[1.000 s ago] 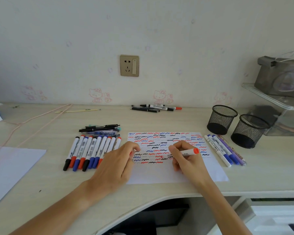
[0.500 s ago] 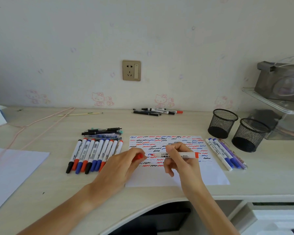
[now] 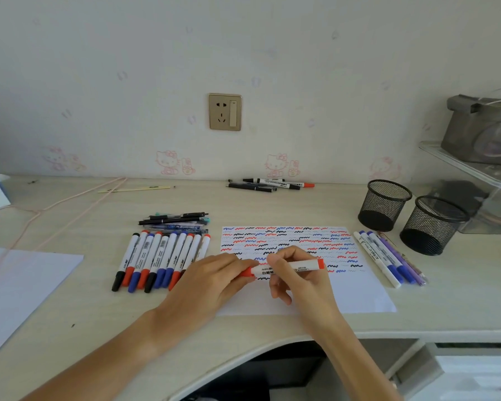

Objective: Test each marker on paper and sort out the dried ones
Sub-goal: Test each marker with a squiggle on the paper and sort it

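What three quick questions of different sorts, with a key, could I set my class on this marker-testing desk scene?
1. True or false: both mesh pen cups stand to the left of the scribbled paper.
2. Which colour is the end plug of the marker held in the right hand?
3. The left hand is: A) flat on the desk, B) on the marker's cap end, C) out of view.

Key: 1 false; 2 red; 3 B.

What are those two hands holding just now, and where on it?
A white marker with red ends: the right hand grips the middle of its barrel, while the left hand pinches its red cap at the left tip.
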